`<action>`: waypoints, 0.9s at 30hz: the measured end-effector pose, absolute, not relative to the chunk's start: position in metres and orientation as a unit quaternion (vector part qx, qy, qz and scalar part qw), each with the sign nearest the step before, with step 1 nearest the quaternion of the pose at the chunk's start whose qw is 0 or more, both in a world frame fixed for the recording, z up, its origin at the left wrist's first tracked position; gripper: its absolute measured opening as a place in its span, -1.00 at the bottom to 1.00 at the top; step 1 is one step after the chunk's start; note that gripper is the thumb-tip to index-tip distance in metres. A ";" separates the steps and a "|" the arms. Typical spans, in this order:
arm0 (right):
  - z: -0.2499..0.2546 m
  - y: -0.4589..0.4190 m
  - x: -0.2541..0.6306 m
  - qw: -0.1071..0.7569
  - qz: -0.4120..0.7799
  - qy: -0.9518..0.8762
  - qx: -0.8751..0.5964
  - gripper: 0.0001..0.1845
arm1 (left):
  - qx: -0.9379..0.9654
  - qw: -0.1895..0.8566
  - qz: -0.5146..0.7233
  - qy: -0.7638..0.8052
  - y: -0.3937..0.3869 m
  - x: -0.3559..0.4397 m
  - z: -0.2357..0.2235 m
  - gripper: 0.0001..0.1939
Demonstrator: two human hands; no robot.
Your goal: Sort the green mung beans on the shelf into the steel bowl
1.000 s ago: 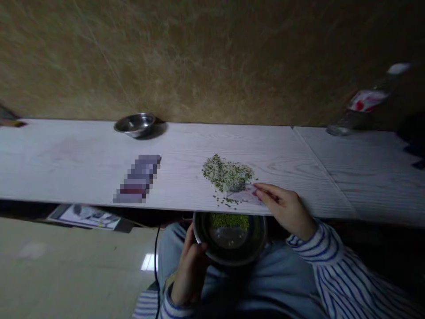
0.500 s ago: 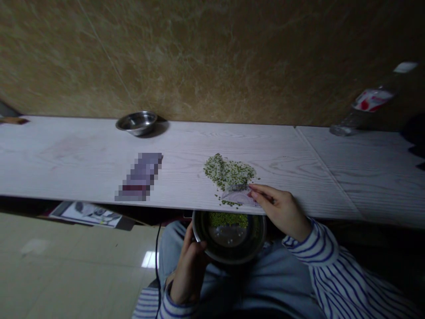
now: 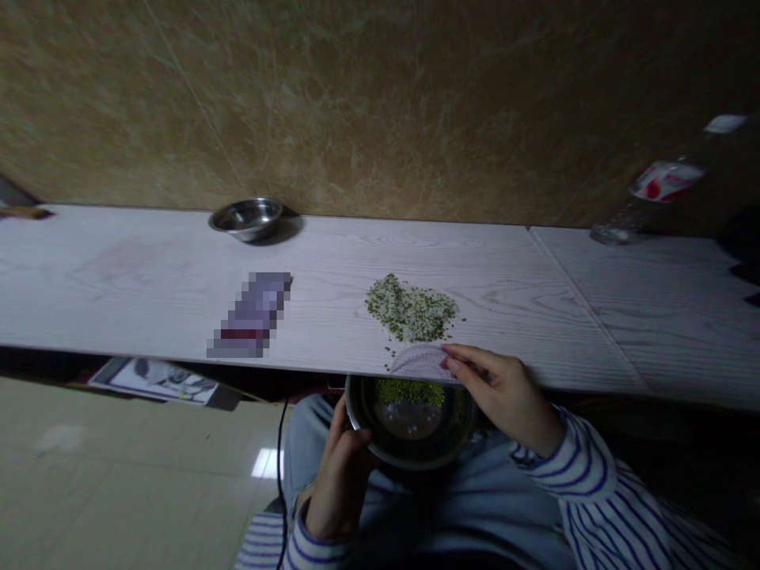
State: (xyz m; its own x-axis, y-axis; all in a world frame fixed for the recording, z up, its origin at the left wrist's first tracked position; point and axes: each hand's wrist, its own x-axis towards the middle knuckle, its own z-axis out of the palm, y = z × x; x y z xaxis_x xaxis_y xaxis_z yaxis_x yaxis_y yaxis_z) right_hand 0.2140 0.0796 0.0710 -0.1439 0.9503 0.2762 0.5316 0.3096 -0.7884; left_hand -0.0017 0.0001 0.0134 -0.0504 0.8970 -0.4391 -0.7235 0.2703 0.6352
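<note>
Seen from the head camera, a seated person in striped sleeves works at the front edge of a pale wooden table [image 3: 504, 269], right hand [image 3: 504, 388] pinching a clear, half-round plastic piece [image 3: 419, 360] between thumb and fingers, the fingers closed on its right end. The piece lies at the table's lip, just in front of a loose pile of green beans and white grains [image 3: 409, 309]; a few stray beans [image 3: 389, 349] are scattered by its left end. Below, the left hand [image 3: 341, 475] grips the left side of a large metal bowl [image 3: 409, 453], thumb over the rim, the other fingers partly hidden behind it; the bowl sits at the lap, its mouth partly under the table edge, with green beans [image 3: 409, 392] gathered inside. A small metal bowl [image 3: 249, 231] stands near the wall, a blurred-out flat item [image 3: 252, 313] lies to the left, and a bottle [image 3: 665, 182] stands well apart at right. The likeliest mishap is spillage: beans could roll past either end of the narrow piece and miss the bowl, white grains could slip over the edge with them, and a one-sided grip could let the bowl tip or drift out of line.
</note>
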 end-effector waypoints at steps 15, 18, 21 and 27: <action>0.059 0.105 0.201 0.438 0.268 -0.649 -0.562 -0.66 | 0.089 0.639 0.594 0.480 0.001 -0.018 0.004 -0.13; 0.059 0.107 0.193 0.423 0.268 -0.662 -0.558 -0.66 | 0.095 0.636 0.593 0.485 0.002 -0.024 0.005 -0.15; 0.063 0.106 0.186 0.404 0.279 -0.680 -0.544 -0.67 | 0.098 0.637 0.588 0.489 0.001 -0.029 0.007 -0.13; 0.074 0.097 0.179 0.392 0.296 -0.708 -0.508 -0.69 | 0.098 0.642 0.583 0.488 0.000 -0.032 0.006 -0.12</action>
